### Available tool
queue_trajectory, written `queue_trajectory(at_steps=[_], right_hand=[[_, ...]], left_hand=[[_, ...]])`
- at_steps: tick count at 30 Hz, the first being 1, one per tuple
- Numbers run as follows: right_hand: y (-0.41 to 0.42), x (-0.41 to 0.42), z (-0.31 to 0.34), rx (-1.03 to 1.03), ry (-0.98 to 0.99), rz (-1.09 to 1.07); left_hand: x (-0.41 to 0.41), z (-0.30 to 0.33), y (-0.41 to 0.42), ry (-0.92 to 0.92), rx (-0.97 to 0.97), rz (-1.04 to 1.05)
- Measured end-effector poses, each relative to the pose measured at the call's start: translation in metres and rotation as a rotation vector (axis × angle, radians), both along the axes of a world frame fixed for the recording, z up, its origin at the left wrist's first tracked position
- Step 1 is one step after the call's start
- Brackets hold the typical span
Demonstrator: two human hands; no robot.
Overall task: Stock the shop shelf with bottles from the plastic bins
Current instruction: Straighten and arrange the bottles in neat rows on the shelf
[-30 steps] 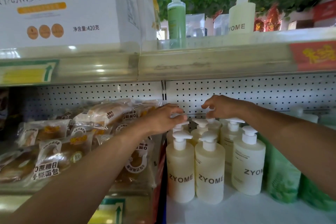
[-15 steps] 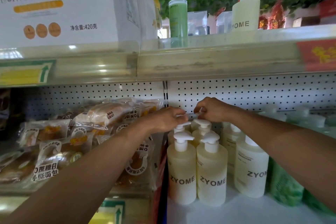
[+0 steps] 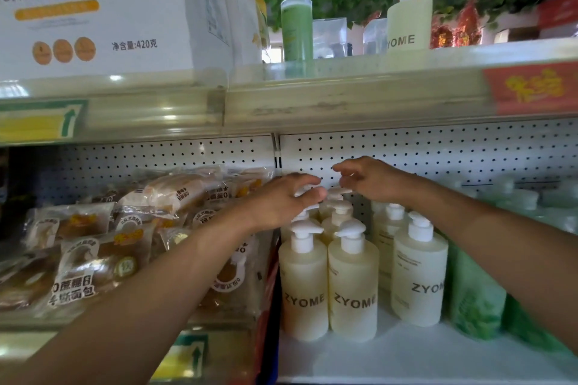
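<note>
Cream-coloured pump bottles [image 3: 353,287] marked ZYOME stand in rows on the white lower shelf [image 3: 406,356], two at the front edge side by side, a third front bottle [image 3: 419,278] to their right, and more ranked behind them toward the pegboard back panel [image 3: 438,150]. Both arms reach in over the rows. The left hand [image 3: 281,200] has its fingers curled round the white pump head of a bottle in the back of the left column, pinching it between thumb and fingers. The right hand [image 3: 372,180] hovers just beside it with fingers loosely bent over the pump head [image 3: 339,192] of the neighbouring back bottle; whether it actually grips that pump cannot be told. Green refill pouches [image 3: 475,300] stand to the right of the bottles. Left of the divider, wrapped bread packets [image 3: 93,262] lie heaped. On the upper shelf [image 3: 344,94] stand a green bottle [image 3: 296,25], another ZYOME pump bottle [image 3: 408,22] and a large white bread carton [image 3: 103,9]
</note>
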State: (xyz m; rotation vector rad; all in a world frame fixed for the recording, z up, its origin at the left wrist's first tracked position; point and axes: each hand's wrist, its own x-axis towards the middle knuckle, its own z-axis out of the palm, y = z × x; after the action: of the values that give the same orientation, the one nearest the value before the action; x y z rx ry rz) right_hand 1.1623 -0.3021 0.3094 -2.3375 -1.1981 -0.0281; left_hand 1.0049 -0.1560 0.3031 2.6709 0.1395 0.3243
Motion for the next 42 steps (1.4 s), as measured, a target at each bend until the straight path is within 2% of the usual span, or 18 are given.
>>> queue_trajectory(at_steps=[3,7,9,12,14,20,25,30,35,38,40,42], right_hand=[[-0.035,-0.02,0.009,0.077,0.048,0.024],[-0.077,-0.037,0.008,0.165,0.015,-0.011],[-0.092,-0.041,0.003,0.103,-0.024,-0.07],[-0.105,-0.043,-0.004,-0.141,-0.076,-0.143],[-0.108,-0.046,-0.009,-0.237,-0.102,-0.161],[-0.099,-0.047,-0.021,-0.252,-0.24,-0.235],[-0.1,-0.044,-0.019,-0.157,-0.119,-0.144],[-0.09,-0.052,-0.024,-0.118,-0.142,-0.068],[-0.09,-0.054,-0.023,-0.1,-0.082,-0.046],[-0.097,-0.05,-0.007,0.071,0.003,-0.037],[-0.102,-0.035,0.004,0.176,-0.041,-0.09],[-0.103,-0.02,0.004,0.084,-0.091,-0.129]], left_hand=[[-0.02,-0.002,-0.022,-0.032,0.005,-0.064],[-0.029,-0.012,-0.047,-0.01,0.297,-0.061],[-0.029,-0.017,-0.057,0.005,0.372,-0.08],[-0.027,-0.021,-0.063,0.039,0.435,-0.07],[-0.026,-0.022,-0.064,0.033,0.41,-0.067],[-0.021,-0.027,-0.06,0.017,0.344,-0.054],[-0.019,-0.031,-0.06,0.02,0.302,-0.028],[-0.02,-0.03,-0.063,0.003,0.292,-0.021],[-0.019,-0.03,-0.062,0.004,0.285,-0.017],[-0.017,-0.032,-0.059,0.004,0.286,-0.023],[-0.015,-0.033,-0.056,0.005,0.271,-0.037],[-0.013,-0.034,-0.055,0.01,0.251,-0.042]])
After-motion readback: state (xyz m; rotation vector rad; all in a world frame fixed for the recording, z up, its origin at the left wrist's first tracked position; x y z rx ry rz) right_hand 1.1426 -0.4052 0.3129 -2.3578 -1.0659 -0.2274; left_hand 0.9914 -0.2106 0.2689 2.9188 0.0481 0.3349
